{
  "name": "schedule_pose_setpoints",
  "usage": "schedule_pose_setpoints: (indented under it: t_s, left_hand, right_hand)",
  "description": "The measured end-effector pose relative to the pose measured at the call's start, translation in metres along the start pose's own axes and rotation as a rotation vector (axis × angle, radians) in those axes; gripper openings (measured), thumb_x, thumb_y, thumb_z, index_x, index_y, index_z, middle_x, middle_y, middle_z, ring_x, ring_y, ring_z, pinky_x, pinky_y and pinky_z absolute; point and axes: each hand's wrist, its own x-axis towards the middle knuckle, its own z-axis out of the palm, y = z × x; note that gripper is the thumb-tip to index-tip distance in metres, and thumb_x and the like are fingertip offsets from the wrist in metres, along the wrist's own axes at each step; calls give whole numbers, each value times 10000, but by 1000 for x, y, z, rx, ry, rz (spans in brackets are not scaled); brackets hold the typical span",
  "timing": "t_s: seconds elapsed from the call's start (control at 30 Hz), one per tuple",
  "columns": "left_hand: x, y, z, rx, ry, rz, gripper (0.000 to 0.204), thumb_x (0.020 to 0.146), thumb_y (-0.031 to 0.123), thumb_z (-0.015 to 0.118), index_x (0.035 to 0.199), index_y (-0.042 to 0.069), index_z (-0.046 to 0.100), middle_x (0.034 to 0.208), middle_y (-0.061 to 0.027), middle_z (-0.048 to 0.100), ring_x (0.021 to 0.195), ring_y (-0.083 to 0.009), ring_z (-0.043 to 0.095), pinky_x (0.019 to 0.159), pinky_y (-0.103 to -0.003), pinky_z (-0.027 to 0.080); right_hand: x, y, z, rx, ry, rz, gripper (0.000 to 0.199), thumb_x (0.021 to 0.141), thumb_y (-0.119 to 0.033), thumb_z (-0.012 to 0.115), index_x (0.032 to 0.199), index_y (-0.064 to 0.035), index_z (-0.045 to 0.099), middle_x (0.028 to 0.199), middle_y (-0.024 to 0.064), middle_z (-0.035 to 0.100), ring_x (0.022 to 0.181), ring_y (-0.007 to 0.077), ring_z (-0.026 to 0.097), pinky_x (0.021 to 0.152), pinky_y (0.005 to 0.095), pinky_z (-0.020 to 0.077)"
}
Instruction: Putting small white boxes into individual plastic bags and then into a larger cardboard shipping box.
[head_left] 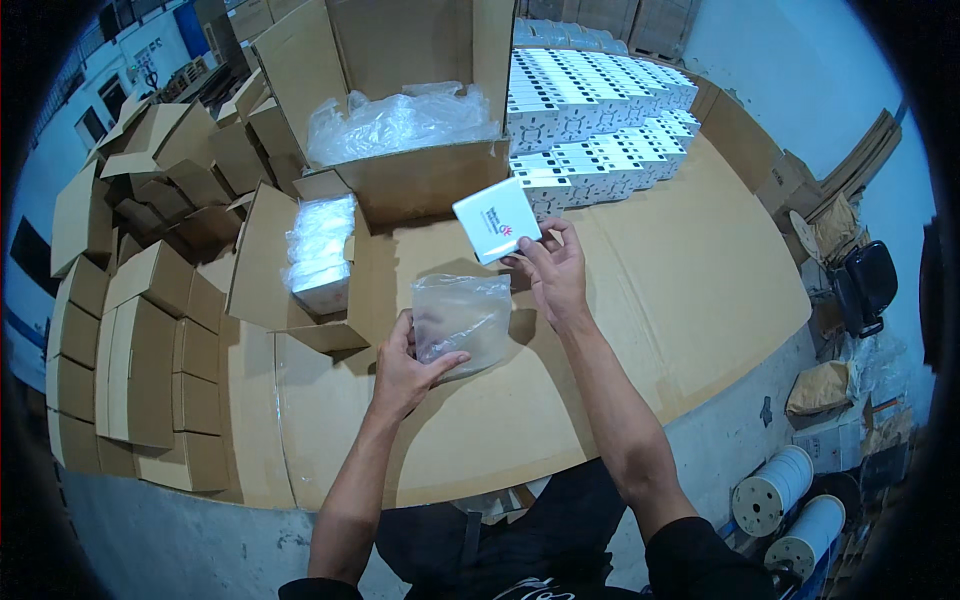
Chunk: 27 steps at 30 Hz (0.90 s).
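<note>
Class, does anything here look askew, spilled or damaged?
The open cartons at back left lie tumbled at odd angles, unlike the neatly stacked cartons in front. A small dark item lies on the floor at right. The flat white unit in the right hand and clear bag in the left hand show no obvious damage.

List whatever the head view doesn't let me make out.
All in the head view:
- White square box: underside, facing away.
- Large brown cardboard box: floor, under crumpled clear plastic.
- Left hand: some fingers, behind the flat translucent plastic bag.
</note>
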Motion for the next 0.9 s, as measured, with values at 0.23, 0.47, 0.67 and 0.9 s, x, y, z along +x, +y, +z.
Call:
schedule_pose_setpoints:
  t_s: [0.23,0.47,0.67,0.9]
  left_hand:
    - [1,-5,-2,-1,-15,-8,629,741,134,911,1228,-24,546,1106,-129,700,1014,-157,661,893,-309,548]
    - [1,-1,-3,25,-2,-3,646,746,166,914,1235,-32,540,1097,-131,700,999,-155,666,878,-309,553]
    - [2,-1,-4,6,20,-14,616,768,175,899,1231,-16,539,1055,-123,711,966,-150,680,846,-299,562]
    - [0,-2,-2,-43,9,-84,556,791,140,880,1209,2,540,984,-107,715,910,-124,681,775,-264,560]
  right_hand:
    - [-7,-5,5,311,-95,119,221,965,5,637,1109,-60,482,1095,170,668,991,256,701,865,450,625]
    - [-9,-2,-1,212,-189,173,215,957,-16,665,1093,-76,510,1036,114,678,948,202,699,823,343,602]
    - [-12,-14,1,219,-177,222,226,950,-44,687,1086,-99,516,993,78,662,897,157,676,780,314,572]
    - [-12,-17,-6,146,-180,229,246,923,-58,706,1059,-99,505,952,59,642,880,144,655,743,298,536]
